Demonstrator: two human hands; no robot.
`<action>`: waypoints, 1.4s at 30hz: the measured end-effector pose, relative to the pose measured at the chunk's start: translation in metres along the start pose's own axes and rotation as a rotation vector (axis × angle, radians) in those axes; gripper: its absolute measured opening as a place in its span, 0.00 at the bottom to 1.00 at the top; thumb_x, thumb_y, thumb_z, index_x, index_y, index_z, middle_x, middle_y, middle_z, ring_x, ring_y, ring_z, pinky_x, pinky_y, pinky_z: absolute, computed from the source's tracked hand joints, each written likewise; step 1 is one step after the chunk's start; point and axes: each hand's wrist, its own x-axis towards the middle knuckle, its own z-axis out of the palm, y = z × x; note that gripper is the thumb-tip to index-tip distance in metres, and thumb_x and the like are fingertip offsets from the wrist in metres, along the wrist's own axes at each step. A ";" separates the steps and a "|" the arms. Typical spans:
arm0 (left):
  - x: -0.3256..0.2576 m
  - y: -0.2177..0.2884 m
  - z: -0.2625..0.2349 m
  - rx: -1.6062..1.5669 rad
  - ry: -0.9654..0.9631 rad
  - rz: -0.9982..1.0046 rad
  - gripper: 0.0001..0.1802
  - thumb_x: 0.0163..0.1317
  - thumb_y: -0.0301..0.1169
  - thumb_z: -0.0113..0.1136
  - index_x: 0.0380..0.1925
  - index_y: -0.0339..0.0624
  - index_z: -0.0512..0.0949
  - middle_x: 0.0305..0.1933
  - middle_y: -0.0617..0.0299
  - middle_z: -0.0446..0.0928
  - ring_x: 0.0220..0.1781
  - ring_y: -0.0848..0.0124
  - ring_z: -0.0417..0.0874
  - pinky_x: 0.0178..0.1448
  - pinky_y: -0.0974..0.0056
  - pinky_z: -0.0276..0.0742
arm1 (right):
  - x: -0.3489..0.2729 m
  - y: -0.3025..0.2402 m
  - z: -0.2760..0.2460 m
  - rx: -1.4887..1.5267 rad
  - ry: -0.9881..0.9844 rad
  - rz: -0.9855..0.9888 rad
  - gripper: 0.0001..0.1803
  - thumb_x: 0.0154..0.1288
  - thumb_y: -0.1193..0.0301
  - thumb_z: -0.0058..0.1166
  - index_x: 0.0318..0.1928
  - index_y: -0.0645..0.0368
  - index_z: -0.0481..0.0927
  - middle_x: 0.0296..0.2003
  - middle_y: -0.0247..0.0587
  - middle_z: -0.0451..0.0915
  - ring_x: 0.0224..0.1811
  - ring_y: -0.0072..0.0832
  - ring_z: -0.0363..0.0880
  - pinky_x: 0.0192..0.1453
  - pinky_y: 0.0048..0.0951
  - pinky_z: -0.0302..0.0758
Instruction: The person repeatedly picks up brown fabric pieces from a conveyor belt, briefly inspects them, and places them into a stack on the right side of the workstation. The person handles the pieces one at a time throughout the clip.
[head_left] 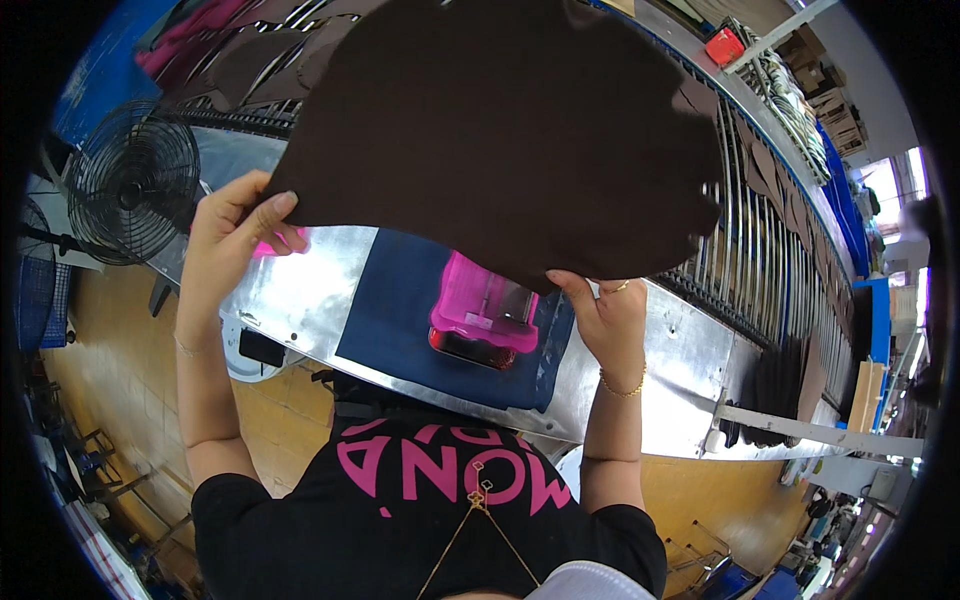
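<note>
The left hand pinched the near left corner of a large, rounded, dark-brown flat sheet; the right hand pinched its near edge, farther right. The sheet was suspended above a shiny metal counter, where a pink plastic tray lay over a navy-blue cloth.

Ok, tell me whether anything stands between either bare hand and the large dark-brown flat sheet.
Nothing visible does: the left hand pinches the sheet at its left corner, the right hand at its lower edge. The bright-pink plastic tray beyond that edge blocks neither.
</note>
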 end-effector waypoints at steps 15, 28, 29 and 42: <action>0.041 0.006 0.120 0.538 -0.398 0.614 0.05 0.51 0.30 0.64 0.27 0.42 0.83 0.28 0.61 0.71 0.33 0.64 0.75 0.33 0.61 0.73 | -0.143 0.055 -0.080 -0.080 0.289 0.518 0.08 0.53 0.81 0.63 0.36 0.64 0.82 0.31 0.39 0.83 0.34 0.28 0.79 0.43 0.27 0.72; 0.083 0.026 0.145 0.110 -0.310 0.718 0.19 0.56 0.32 0.65 0.49 0.41 0.78 0.43 0.58 0.70 0.43 0.65 0.72 0.48 0.65 0.70 | -0.058 0.011 -0.168 -0.296 0.579 0.487 0.11 0.64 0.70 0.58 0.31 0.61 0.71 0.22 0.23 0.63 0.26 0.13 0.58 0.30 0.15 0.56; 0.084 0.025 0.124 0.076 -0.257 0.649 0.22 0.57 0.32 0.65 0.52 0.42 0.76 0.44 0.58 0.71 0.43 0.66 0.72 0.48 0.65 0.69 | -0.032 0.023 -0.160 -0.291 0.558 0.503 0.12 0.64 0.68 0.58 0.33 0.64 0.73 0.23 0.24 0.66 0.27 0.13 0.61 0.32 0.15 0.59; 0.093 -0.119 0.023 -0.296 0.074 0.097 0.20 0.61 0.31 0.61 0.54 0.43 0.75 0.40 0.64 0.72 0.33 0.78 0.70 0.38 0.74 0.66 | 0.312 0.269 0.057 0.310 0.224 0.439 0.11 0.64 0.69 0.57 0.44 0.62 0.78 0.35 0.30 0.79 0.35 0.16 0.75 0.41 0.20 0.71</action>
